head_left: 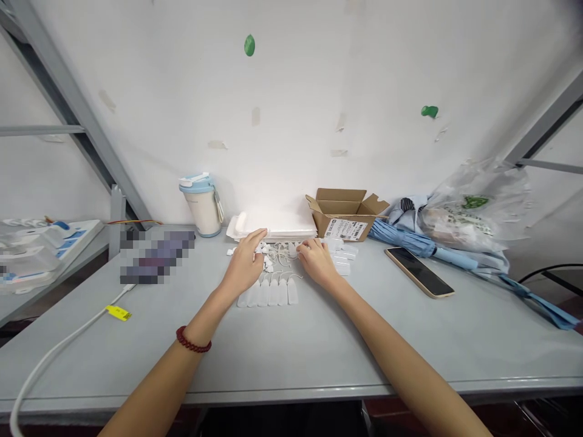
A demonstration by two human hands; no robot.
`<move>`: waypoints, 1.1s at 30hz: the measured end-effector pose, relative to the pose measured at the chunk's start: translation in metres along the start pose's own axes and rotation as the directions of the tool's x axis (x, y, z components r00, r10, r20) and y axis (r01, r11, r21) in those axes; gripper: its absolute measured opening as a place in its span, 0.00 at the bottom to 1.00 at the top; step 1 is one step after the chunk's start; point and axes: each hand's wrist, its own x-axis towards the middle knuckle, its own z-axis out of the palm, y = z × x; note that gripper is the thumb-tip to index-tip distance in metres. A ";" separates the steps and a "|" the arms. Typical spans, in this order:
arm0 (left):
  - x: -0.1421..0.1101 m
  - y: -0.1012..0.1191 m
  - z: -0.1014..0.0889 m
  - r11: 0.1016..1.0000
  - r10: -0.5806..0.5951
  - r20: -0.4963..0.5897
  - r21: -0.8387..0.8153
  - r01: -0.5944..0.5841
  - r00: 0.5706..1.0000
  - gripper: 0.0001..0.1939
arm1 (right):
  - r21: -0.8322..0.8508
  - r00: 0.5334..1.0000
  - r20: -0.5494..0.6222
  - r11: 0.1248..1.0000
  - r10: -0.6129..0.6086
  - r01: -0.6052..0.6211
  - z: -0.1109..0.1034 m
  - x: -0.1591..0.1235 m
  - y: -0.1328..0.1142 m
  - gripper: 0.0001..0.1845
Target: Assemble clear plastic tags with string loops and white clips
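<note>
My left hand [245, 262] hovers at the left edge of a small pile of white plastic pieces with cords [268, 265], its fingers stretched out and the thumb apart. On the pile's right side, my right hand [316, 261] has its fingers bent and drawn together; a whitish bit shows at the fingertips, too small to name. Just in front of the pile, several translucent white tags [272, 292] lie side by side in a row, with thin cords at their far ends. More translucent pieces [342, 264] lie to the right of my right hand, partly covered by it.
Behind the pile are a white stack [291, 226] and an open cardboard box [346, 218]. A tumbler [203, 209] stands back left, near a blurred-out object [157, 258] and a white cable [59, 346]. At right lie a phone [419, 273], a blue umbrella [405, 240] and plastic bags [473, 212].
</note>
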 end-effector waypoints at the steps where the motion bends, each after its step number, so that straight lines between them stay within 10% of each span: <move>1: 0.000 0.001 0.000 1.000 -0.002 -0.006 -0.010 0.002 1.000 0.31 | 0.020 1.000 -0.021 1.000 0.000 0.000 0.001 0.001 0.001 0.15; 5: -0.001 0.007 0.001 0.998 -0.019 -0.066 -0.060 0.015 0.998 0.29 | 0.216 0.961 -0.275 0.975 0.007 0.055 0.004 0.005 0.002 0.13; 10: -0.002 0.016 -0.002 0.994 -0.082 -0.201 -0.081 0.067 0.976 0.26 | 0.325 0.676 -0.719 0.938 0.161 0.123 -0.013 0.003 -0.014 0.16; 12: -0.002 0.018 -0.003 0.993 -0.103 -0.240 -0.083 0.085 0.965 0.26 | 0.289 0.637 -0.751 0.954 0.171 0.084 -0.022 -0.001 -0.023 0.21; 18: -0.003 0.018 -0.002 0.994 -0.097 -0.256 -0.076 0.080 0.962 0.25 | 0.178 0.974 -0.221 0.981 -0.041 0.082 -0.017 -0.006 -0.031 0.16; 33: -0.005 0.019 -0.001 0.990 -0.127 -0.216 -0.090 0.110 0.968 0.24 | 0.050 0.985 0.157 0.995 0.072 -0.081 -0.006 -0.007 -0.008 0.18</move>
